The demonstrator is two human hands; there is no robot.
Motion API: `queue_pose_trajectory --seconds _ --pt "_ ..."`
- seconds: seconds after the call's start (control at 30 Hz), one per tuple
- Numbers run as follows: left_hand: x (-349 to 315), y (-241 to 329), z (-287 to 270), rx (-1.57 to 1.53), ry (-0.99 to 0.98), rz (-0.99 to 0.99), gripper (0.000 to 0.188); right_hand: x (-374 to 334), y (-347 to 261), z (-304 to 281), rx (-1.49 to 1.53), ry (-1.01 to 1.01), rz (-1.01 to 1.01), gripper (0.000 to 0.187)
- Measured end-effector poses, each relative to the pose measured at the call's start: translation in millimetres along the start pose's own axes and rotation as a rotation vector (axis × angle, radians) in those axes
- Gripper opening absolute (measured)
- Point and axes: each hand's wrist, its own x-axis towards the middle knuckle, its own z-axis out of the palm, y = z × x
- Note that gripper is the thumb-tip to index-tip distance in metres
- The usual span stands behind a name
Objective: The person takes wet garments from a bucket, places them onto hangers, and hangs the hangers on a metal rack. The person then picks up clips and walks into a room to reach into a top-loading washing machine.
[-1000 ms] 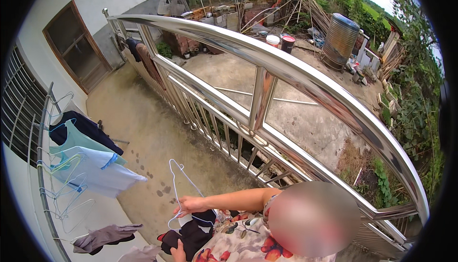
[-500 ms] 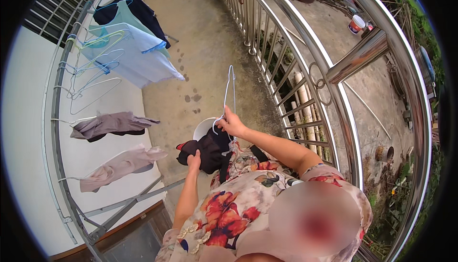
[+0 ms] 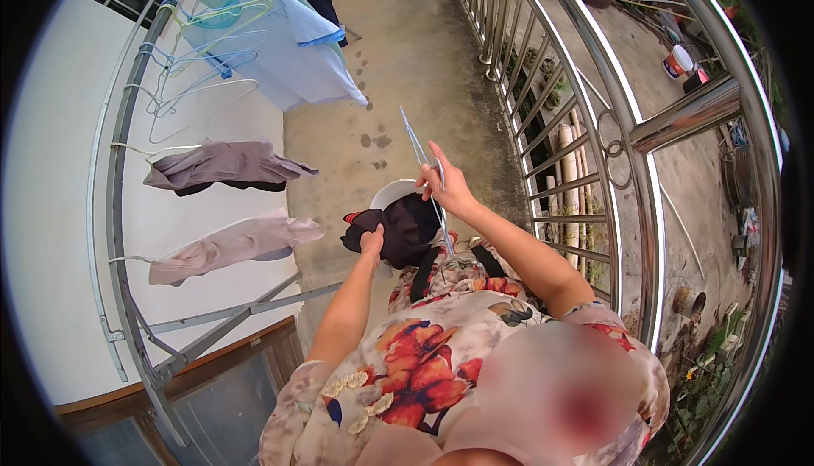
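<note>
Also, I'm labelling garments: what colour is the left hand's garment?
Mostly black garment, red at one edge: head view.

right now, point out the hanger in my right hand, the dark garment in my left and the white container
Hanger (image 3: pixel 414 139), head view: thin upper wire.
Dark garment (image 3: pixel 409 233), head view: bunched cloth's middle.
White container (image 3: pixel 389 192), head view: exposed wall near the rim.

Left grip (image 3: pixel 371 242) and right grip (image 3: pixel 449 189) bare. Bare forearms (image 3: pixel 342 306) behind both, up to short loose sleeves (image 3: pixel 292 391), floral like top (image 3: pixel 468 313). Top off-white: large red flowers (image 3: pixel 424 385), grey-green leaves (image 3: pixel 511 314). Cream knotted trim (image 3: pixel 371 413), small dark blue patch (image 3: pixel 333 412) well behind left grip. Blur hides area well behind right grip.
</note>
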Motion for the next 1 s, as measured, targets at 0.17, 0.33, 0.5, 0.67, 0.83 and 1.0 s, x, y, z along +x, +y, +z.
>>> queue_pose_trajectory --seconds 0.17,0.33,0.5,0.67,0.83,1.0 --pt "-41.5 32.0 -13.0 -0.265 -0.348 0.138 0.052 11.8 -8.7 -19.2 -0.260 0.016 0.134 0.032" --pt "-93.4 60.0 -44.0 -0.469 -0.584 0.355 0.047 34.3 26.0 -27.0 -0.492 0.076 0.331 0.063" --pt "-164.2 96.1 -71.7 -0.565 -0.590 0.561 0.048 48.6 5.7 -6.1 -0.691 -0.033 0.405 0.061" --pt "-195.1 112.4 -86.4 -0.652 -0.439 0.634 0.050 51.2 -46.9 1.1 -0.247 -0.072 0.168 0.024" --pt "-176.4 67.1 -117.2 -0.158 -0.081 0.367 0.052 29.5 -152.3 -9.2 -0.066 -0.306 -0.183 0.013" --pt "-188.1 52.6 -122.3 0.435 0.393 0.948 0.031 32.4 -181.6 -20.5 0.227 -0.398 -0.114 0.019"
